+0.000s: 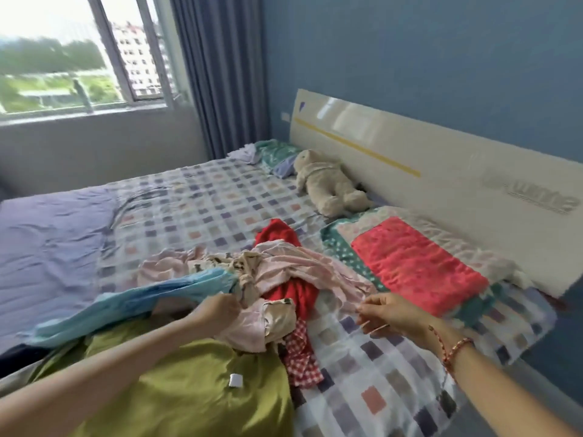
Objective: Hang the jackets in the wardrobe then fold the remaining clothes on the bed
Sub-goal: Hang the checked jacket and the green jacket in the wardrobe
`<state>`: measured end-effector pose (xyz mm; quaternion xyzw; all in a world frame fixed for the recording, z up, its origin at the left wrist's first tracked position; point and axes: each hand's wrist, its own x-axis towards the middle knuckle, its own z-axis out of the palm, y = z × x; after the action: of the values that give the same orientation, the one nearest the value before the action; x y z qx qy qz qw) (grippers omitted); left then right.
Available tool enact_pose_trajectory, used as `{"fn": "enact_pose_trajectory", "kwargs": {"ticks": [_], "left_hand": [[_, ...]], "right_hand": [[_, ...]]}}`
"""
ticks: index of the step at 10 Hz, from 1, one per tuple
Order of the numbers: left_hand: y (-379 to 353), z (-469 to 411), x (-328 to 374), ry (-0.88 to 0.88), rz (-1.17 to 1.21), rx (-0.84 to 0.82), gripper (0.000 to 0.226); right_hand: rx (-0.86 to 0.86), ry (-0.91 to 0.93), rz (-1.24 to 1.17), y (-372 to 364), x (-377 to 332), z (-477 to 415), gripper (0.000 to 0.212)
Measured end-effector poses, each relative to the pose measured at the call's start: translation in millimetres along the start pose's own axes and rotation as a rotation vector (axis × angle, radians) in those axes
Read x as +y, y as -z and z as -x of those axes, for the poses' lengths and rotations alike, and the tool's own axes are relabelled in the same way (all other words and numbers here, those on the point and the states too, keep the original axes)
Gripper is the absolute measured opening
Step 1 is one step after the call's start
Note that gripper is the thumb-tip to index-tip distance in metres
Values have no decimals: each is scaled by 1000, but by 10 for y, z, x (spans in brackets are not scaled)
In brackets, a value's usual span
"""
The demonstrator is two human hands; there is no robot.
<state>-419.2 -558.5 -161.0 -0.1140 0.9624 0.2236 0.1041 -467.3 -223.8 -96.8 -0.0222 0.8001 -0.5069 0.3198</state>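
The left hand (217,310) is curled tight on the blue cloth (126,304) and holds one end of it. The rest of the blue cloth runs away from that hand to its left, lifted a little off the bed (205,200). Right beside the left hand, on its right, sits the pile of clothes (252,263). It has a pink cloth (303,266) on top and a red cloth (293,294) under that. A green cloth (189,389) lies under the left arm. A red checked cloth (299,357) lies just past the green one.

The right hand (391,313) is on the other side of the pile. Its fingers are bent a little and its fingertips are at the pink cloth's edge. I cannot tell if it holds anything. Far beyond both hands, a soft toy (328,184) lies by the headboard (410,146).
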Motion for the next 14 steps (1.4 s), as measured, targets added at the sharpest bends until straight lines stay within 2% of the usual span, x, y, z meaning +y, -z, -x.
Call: {"fn": "enact_pose_trajectory", "kwargs": {"ticks": [1, 3, 5, 7, 10, 11, 12, 13, 14], "left_hand": [[-130, 505, -329, 190, 22, -46, 17], [-381, 954, -845, 335, -38, -131, 31], [-201, 1236, -1460, 493, 12, -86, 31], [184, 1174, -2158, 571, 41, -69, 30], [407, 667, -3104, 606, 168, -27, 29], [209, 594, -3286, 665, 240, -61, 34], [-31, 583, -3420, 731, 342, -83, 47], [-201, 564, -3537, 760, 367, -104, 48], [-291, 563, -3613, 762, 336, -108, 50]], "right_hand": [[-118, -32, 50, -254, 53, -465, 10], [-296, -74, 73, -995, 16, -931, 11], [-426, -93, 82, -1865, -249, -1235, 9], [-484, -93, 43, -2530, -550, -1453, 7], [-403, -152, 78, -3537, -755, -2085, 8], [-383, -206, 212, -3895, -590, -2318, 9], [-329, -115, 487, -4194, -394, -2596, 30], [-284, -26, 832, -4284, -226, -2854, 50], [-326, -127, 891, -4248, -27, -3009, 57]]}}
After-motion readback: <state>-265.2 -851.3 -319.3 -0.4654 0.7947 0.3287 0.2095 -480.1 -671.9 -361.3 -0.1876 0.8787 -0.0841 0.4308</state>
